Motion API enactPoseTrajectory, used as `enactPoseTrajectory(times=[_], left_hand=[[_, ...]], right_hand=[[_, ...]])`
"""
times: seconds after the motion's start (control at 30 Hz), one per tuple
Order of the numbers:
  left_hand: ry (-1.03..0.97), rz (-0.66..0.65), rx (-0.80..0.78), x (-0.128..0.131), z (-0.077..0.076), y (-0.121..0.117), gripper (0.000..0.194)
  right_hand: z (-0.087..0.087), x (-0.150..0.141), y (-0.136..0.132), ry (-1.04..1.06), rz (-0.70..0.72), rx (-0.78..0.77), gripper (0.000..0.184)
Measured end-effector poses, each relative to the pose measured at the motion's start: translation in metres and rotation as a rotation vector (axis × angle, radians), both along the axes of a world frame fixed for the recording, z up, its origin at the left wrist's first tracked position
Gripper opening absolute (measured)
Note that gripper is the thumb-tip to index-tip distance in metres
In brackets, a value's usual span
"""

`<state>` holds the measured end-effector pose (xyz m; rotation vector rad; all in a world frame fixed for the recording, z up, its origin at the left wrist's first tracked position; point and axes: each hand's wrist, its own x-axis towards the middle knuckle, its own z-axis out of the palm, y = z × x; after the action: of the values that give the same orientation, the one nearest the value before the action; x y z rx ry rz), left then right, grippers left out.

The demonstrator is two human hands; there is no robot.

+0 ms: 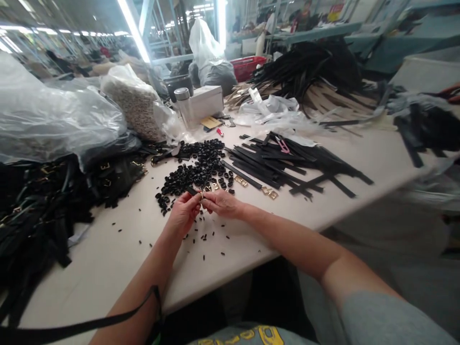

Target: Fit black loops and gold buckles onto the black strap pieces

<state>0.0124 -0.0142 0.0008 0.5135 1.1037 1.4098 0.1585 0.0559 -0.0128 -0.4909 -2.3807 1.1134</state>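
My left hand (186,209) is closed on a black strap (191,190), whose end shows above the thumb. Fingertip to fingertip with it, my right hand (222,203) pinches a small gold-coloured buckle (201,195), mostly covered by the fingers. Just beyond both hands lies a heap of small black strap loops (194,173). More gold buckles (240,180) rest on the table right of the heap, and others (269,192) lie farther right. Small black bits (204,236) are scattered on the table (237,244) below my hands.
Flat black straps (266,160) are piled to the right, with pink-handled snips (282,144) on top. Buckled black straps (89,184) heap up at left beneath plastic bags (61,115). A clear bottle (184,108) and a white box (206,100) stand at the back.
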Motion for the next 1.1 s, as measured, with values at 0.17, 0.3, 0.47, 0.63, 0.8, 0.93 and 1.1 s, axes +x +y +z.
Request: enactPoseTrajectory(times=[0.17,0.3,0.47,0.63,0.8,0.93,1.1], left_hand=[[-0.032,-0.053,-0.018,-0.002,0.002,-0.002,0.037],[-0.064,-0.088,-0.035,-0.001,0.004,-0.003,0.037],[-0.037,-0.082,-0.032,0.003,0.004,-0.001,0.041],[0.020,-0.006,0.010,0.005,0.003,-0.001,0.043],[0.118,-0.015,0.091,0.003,0.004,-0.004,0.038],[0.220,0.003,0.130,0.001,0.003,-0.007,0.035],[0.256,-0.011,0.094,0.002,0.004,-0.006,0.036]], right_hand=[[0.005,0.003,-0.001,-0.021,0.062,0.052,0.020],[0.007,0.004,-0.004,-0.110,-0.043,0.235,0.013],[0.006,0.002,-0.006,-0.177,-0.197,0.333,0.027],[0.008,0.003,-0.004,-0.159,-0.159,0.162,0.034],[0.012,0.008,-0.003,-0.057,-0.094,-0.087,0.038],[0.015,0.009,-0.002,-0.087,-0.121,-0.062,0.037],[0.017,0.008,-0.002,-0.201,-0.152,0.146,0.036]])
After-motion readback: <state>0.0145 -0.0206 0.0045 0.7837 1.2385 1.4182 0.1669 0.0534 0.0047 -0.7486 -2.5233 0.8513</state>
